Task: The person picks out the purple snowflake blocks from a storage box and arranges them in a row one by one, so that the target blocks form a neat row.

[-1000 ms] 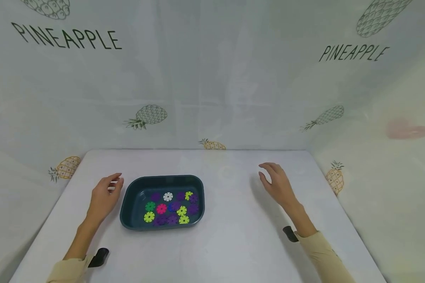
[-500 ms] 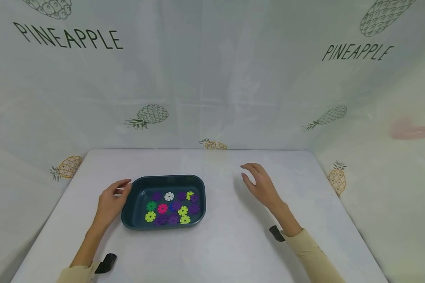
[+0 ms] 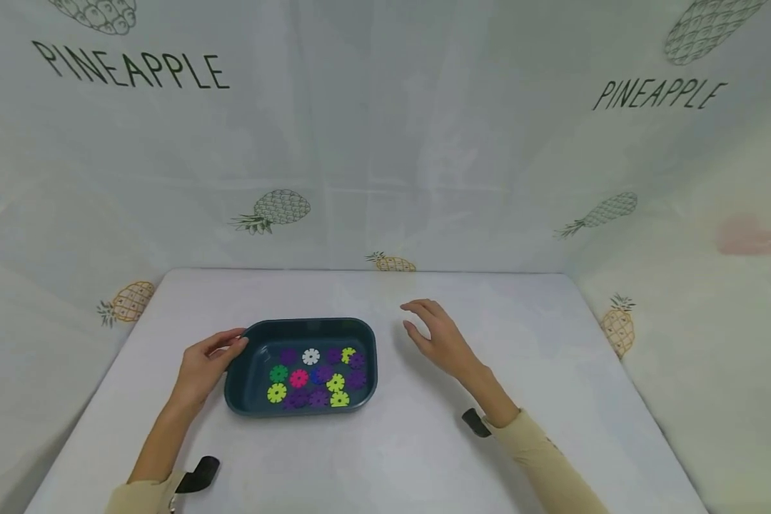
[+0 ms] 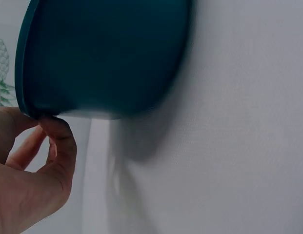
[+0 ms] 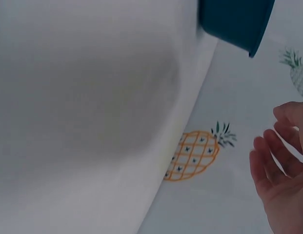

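A dark teal tray (image 3: 247, 400) sits on the white table, holding several flower-shaped plastic discs (image 3: 311, 356) in purple, yellow, white, green, pink and blue. My left hand (image 3: 200, 368) is at the tray's left end. In the left wrist view, the thumb and a finger of that left hand (image 4: 39, 180) pinch the rim of the tray (image 4: 107, 58). To the right of the tray, apart from it, my right hand (image 3: 440, 343) hovers with loosely bent fingers and nothing in them. The right wrist view shows that right hand (image 5: 283, 170) away from the tray's end (image 5: 234, 22).
A white sheet printed with pineapples (image 3: 395, 263) hangs behind the table and along both sides. The white tabletop (image 3: 385, 457) spreads around the tray. Each wrist wears a black device (image 3: 199, 475).
My left hand has moved right to the tray and taken hold of its left rim. My right hand has travelled left towards the tray's right end. The view has shifted slightly.
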{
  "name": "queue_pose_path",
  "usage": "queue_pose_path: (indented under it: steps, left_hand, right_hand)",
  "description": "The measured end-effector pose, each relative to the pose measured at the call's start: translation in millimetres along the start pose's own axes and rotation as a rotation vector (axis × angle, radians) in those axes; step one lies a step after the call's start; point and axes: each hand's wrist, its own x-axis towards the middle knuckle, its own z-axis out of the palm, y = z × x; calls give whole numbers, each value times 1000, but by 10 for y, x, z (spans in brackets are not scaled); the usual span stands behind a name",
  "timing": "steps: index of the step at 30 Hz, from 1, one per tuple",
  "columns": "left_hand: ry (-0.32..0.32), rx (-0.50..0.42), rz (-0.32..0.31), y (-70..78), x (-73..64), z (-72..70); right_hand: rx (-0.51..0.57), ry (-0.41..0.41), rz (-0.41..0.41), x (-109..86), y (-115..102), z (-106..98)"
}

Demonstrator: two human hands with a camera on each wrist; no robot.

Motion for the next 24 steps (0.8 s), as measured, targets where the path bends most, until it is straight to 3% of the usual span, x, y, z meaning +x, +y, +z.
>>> queue_pose_path:
  steps: [4, 9, 16, 24]
  left_hand:
    - [-23, -43, -103, -14, 41, 5]
    - [-43, -86, -166, -37, 48, 0]
    - [-65, -96, -186, -28, 29, -10]
    - [-58, -98, -161, -21, 54, -12]
  right_hand:
    - [32, -31, -10, 32, -74, 124]
    - [85, -100, -29, 64, -190, 296]
    - [164, -171, -134, 152, -363, 476]
    - [136, -302, -168, 266, -502, 649]
